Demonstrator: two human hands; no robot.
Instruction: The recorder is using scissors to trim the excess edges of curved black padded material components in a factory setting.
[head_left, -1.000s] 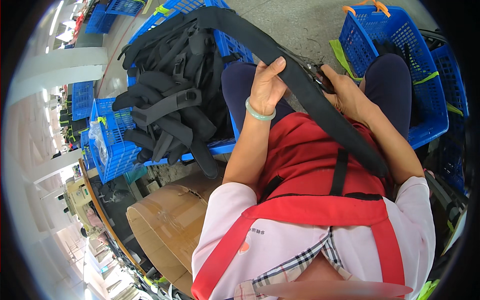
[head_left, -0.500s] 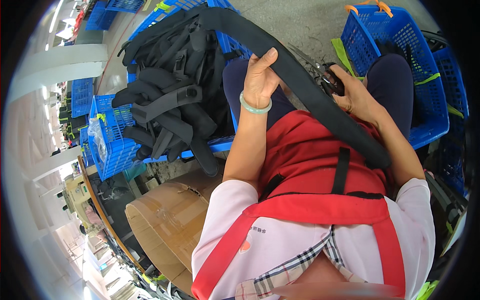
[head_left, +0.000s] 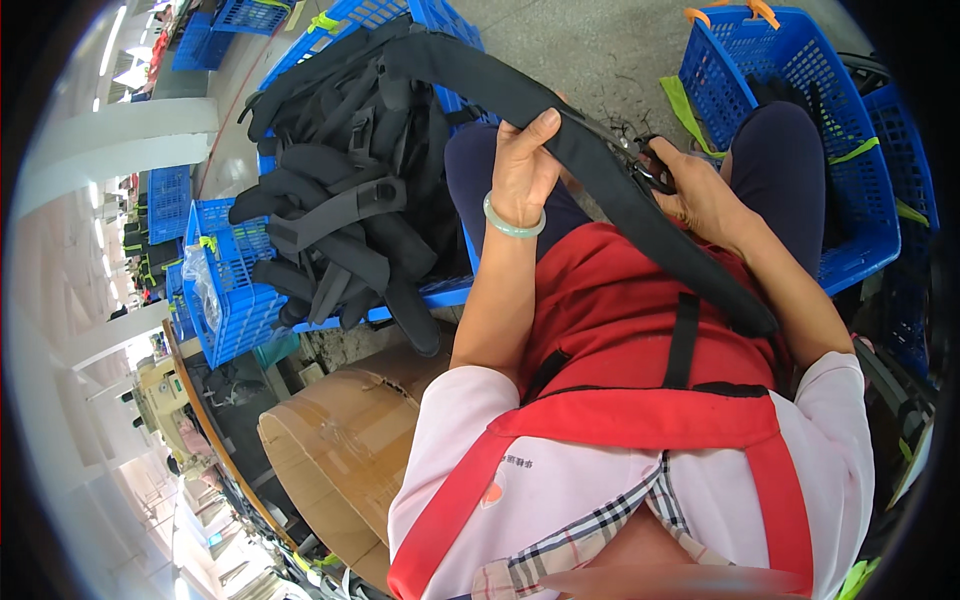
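A long padded black strap [head_left: 640, 215] runs from the heap at upper left, across my lap, down to the right side of my apron. My left hand [head_left: 527, 165] grips it near its upper part, thumb on top, with a pale green bangle at the wrist. In my right hand [head_left: 700, 190] is a pair of scissors [head_left: 655, 178] with dark handles, fingers wrapped round them. The scissors' blades lie at the strap's right edge, and the strap partly hides them. I cannot tell whether they touch it.
A blue crate [head_left: 455, 290] piled with black straps [head_left: 330, 220] stands at my left. Another blue crate [head_left: 870, 215] with dark items is at my right. An open cardboard box [head_left: 340, 440] sits at lower left, beside a smaller blue crate [head_left: 225, 315].
My right hand has moved slightly left with the scissors. Their blades, earlier plainly visible beyond the strap, are now close against its edge and partly hidden. The strap has shifted a little.
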